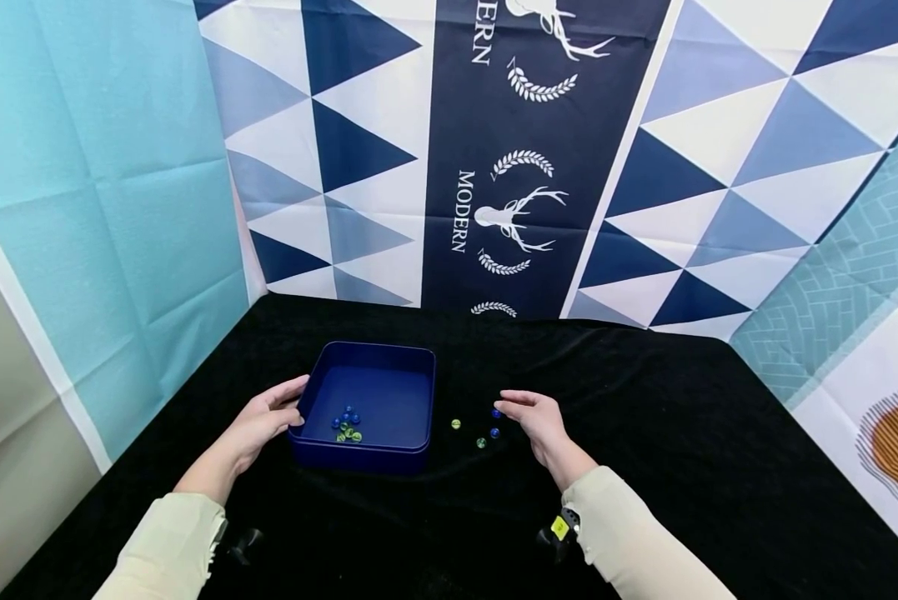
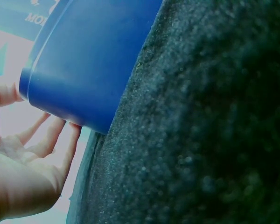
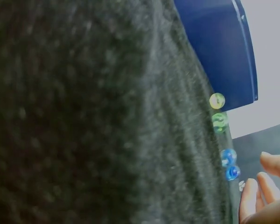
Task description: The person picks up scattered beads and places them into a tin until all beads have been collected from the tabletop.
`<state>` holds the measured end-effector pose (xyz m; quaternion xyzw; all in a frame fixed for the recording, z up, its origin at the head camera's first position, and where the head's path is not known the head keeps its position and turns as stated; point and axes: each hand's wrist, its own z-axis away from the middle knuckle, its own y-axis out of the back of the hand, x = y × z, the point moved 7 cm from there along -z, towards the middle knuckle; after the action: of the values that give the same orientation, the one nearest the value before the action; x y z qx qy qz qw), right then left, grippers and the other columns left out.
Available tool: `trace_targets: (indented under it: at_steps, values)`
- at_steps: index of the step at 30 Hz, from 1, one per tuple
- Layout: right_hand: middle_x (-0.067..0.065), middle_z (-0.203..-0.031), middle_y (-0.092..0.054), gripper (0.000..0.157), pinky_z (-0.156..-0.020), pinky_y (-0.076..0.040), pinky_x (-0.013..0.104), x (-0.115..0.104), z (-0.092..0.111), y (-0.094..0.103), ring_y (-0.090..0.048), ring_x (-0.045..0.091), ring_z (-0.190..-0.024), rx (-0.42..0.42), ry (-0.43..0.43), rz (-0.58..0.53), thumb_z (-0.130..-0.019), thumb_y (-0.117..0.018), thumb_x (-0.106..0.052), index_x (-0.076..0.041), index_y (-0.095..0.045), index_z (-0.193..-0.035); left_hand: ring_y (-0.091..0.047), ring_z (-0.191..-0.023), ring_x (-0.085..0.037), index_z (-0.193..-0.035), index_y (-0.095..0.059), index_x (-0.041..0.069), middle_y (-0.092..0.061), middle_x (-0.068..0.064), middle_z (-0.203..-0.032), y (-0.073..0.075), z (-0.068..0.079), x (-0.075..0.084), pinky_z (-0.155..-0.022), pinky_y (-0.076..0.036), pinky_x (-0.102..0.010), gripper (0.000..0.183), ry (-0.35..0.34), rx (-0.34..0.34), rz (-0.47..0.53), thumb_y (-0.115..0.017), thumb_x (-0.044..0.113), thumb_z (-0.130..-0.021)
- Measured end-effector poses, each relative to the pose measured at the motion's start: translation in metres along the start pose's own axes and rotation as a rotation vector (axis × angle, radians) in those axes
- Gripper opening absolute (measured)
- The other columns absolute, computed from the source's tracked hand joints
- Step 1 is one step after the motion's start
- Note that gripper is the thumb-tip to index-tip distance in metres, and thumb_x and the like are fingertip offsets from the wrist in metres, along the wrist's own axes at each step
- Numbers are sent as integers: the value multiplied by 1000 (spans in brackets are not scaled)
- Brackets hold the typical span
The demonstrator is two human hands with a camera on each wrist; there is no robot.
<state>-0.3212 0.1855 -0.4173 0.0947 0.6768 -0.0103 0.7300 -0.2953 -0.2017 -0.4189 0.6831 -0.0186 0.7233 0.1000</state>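
A dark blue rectangular box (image 1: 366,375), open on top, stands on the black cloth. Inside, near its front left, lie several blue marbles (image 1: 348,416) and several yellow-green marbles (image 1: 349,433). My left hand (image 1: 264,421) touches the box's left side from outside; in the left wrist view its fingertips (image 2: 74,125) rest against the outer wall. To the box's right lie a yellow marble (image 1: 456,424), a green marble (image 1: 482,443) and two blue marbles (image 3: 233,173). Just beside the blue pair hovers my right hand (image 1: 537,421), fingers loosely bent, nothing seen between them.
Black cloth (image 1: 644,417) covers the table. Patterned hangings (image 1: 373,167) rise behind it, with a light blue curtain (image 1: 118,192) on the left. A dark wrist device with a yellow tag (image 1: 559,527) sits at the right sleeve.
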Motion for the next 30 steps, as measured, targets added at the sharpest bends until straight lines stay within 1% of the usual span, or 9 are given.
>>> trace_targets:
  at_steps: [3, 6, 9, 11, 15, 23, 26, 27, 30]
  values:
    - [20, -111, -63, 36, -86, -44, 31, 5, -1, 0, -60, 9, -81, -6, -16, 45, -81, -66, -2, 12, -60, -113, -35, -126, -31, -146, -26, 2, -27, -22, -147, 0, -1, 0, -96, -32, -39, 69, -4, -3, 0, -50, -2, -81]
    - [18, -111, -63, 34, -93, -40, 38, 9, -1, 0, -58, 17, -93, -3, -25, 106, -81, -67, -5, 9, -62, -111, -35, -126, -32, -146, -25, 2, -27, -22, -147, -1, 0, 0, -96, -32, -39, 70, -10, -8, 0, -50, -2, -81]
    - [18, -111, -63, 32, -96, -37, 42, 10, -1, -1, -54, 25, -104, -10, -3, 162, -81, -68, -5, 9, -63, -109, -36, -125, -32, -146, -27, 2, -28, -21, -147, 0, 0, 0, -96, -32, -39, 70, -2, -2, 2, -50, -3, -81]
    - [19, -109, -64, 31, -96, -37, 42, 9, -1, -2, -53, 27, -107, -10, 19, 188, -79, -68, -4, 9, -64, -107, -35, -126, -32, -146, -26, 2, -27, -21, -147, 0, 0, -1, -97, -31, -40, 70, 0, -4, 0, -50, -3, -81]
    - [19, -104, -65, 29, -94, -38, 42, 6, -1, -5, -54, 26, -103, -13, 61, 239, -77, -69, -2, 10, -65, -103, -34, -126, -33, -146, -27, 2, -27, -21, -147, 2, -1, -2, -98, -29, -43, 70, 1, -2, -2, -51, -2, -81]
    - [14, -89, -68, 20, -89, -41, 40, 5, -2, -5, -60, 22, -88, -17, 67, 310, -76, -69, 3, 11, -67, -95, -36, -125, -30, -146, -26, 1, -27, -23, -147, 1, 0, -1, -95, -33, -40, 69, -6, -7, -24, -52, 1, -81]
    - [14, -87, -69, 18, -88, -42, 41, 3, -2, -6, -61, 23, -88, -20, 76, 342, -76, -69, 4, 10, -68, -93, -35, -126, -32, -146, -27, 2, -27, -22, -147, 0, 0, -2, -97, -31, -42, 69, -4, -2, -14, -52, 0, -81]
    - [14, -87, -69, 17, -88, -42, 41, 2, -2, -6, -61, 24, -88, -19, 77, 353, -76, -69, 4, 9, -68, -92, -33, -127, -33, -146, -26, 2, -26, -22, -147, 0, 0, -1, -98, -29, -44, 70, -4, -9, -8, -51, -1, -81]
    - [14, -88, -68, 16, -87, -43, 41, 1, -2, -5, -61, 23, -87, -18, 69, 362, -76, -69, 4, 9, -69, -91, -32, -128, -33, -146, -25, 2, -25, -22, -147, 0, 0, -1, -99, -29, -44, 70, -2, -8, -3, -51, -2, -81]
